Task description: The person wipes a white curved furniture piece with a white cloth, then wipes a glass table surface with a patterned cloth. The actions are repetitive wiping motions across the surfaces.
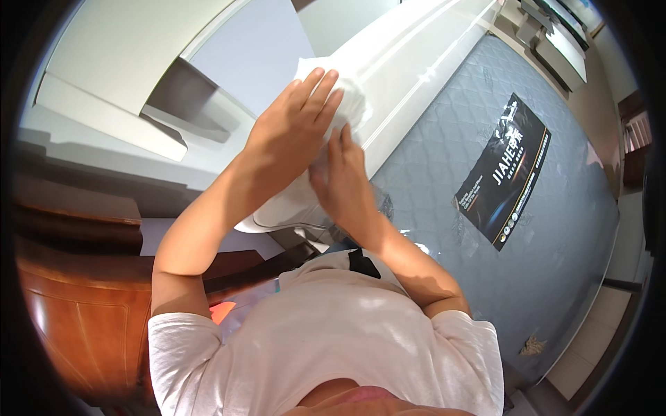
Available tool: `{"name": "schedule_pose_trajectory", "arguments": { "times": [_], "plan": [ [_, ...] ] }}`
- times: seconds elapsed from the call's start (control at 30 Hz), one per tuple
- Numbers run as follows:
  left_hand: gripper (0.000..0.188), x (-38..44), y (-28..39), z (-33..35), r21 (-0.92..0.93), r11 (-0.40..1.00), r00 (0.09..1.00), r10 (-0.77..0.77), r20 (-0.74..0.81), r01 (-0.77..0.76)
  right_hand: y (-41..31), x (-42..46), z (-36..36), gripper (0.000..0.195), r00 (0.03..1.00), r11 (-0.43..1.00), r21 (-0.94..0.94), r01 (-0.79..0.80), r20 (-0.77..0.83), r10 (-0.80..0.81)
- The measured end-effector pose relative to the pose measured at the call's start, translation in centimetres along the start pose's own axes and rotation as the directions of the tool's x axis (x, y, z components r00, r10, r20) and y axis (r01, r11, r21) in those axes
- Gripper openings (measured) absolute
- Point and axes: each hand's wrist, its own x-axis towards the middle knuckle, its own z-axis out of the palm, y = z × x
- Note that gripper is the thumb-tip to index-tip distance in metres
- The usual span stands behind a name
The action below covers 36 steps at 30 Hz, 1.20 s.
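A white cloth or tissue (355, 104) lies bunched on top of the glossy white headboard (411, 62). My left hand (296, 125) presses it from above, fingers stretched nearly straight across it. Just below, my right hand (346, 182) is close to the cloth's near edge, its fingers bent and slightly blurred. Its palm is hidden, and I cannot tell whether it grips part of the cloth. Under my hands the headboard's rounded near end (281, 210) shows.
A blue-grey quilted mattress (432, 166) in clear plastic fills the right side, with a black printed label (504, 171) on it. Cream cabinets (125, 52) stand at upper left, brown wooden furniture (83, 322) at lower left. A white drawer unit (562, 57) is far right.
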Motion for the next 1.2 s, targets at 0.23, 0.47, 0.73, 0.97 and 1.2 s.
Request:
{"name": "schedule_pose_trajectory", "arguments": {
  "times": [0.23, 0.47, 0.73, 0.97, 1.2],
  "plan": [
    [0.050, -1.8, 0.2, -0.8, 0.068, 0.993, 0.995, 0.096, 0.001, -0.096, -0.8, -2.4, 0.9, 0.088, 0.998, 0.997, 0.043, 0.059, -0.028, -0.058],
    [0.041, 4.7, -2.3, 2.5, -0.241, 0.965, 0.986, 0.069, -0.150, -0.105, 2.8, 3.8, -1.4, 0.090, 0.983, 0.973, 0.164, -0.163, -0.056, 0.175],
    [0.019, 7.2, -2.4, 3.1, -0.104, 0.928, 0.934, 0.355, -0.040, -0.357, 4.5, 2.1, 0.9, 0.089, 0.990, 0.961, 0.249, -0.121, -0.040, 0.135],
    [0.044, 1.3, -1.9, -1.0, -0.106, 0.921, 0.917, 0.386, 0.104, -0.376, 0.0, -2.1, 2.2, 0.101, 0.939, 0.872, 0.365, -0.326, 0.233, 0.254],
    [0.068, 3.3, -4.1, -1.4, -0.266, 0.937, 0.972, 0.235, 0.004, -0.225, 2.9, 1.4, -1.0, 0.117, 0.949, 0.916, 0.252, -0.313, 0.118, 0.292]
  ]
}}
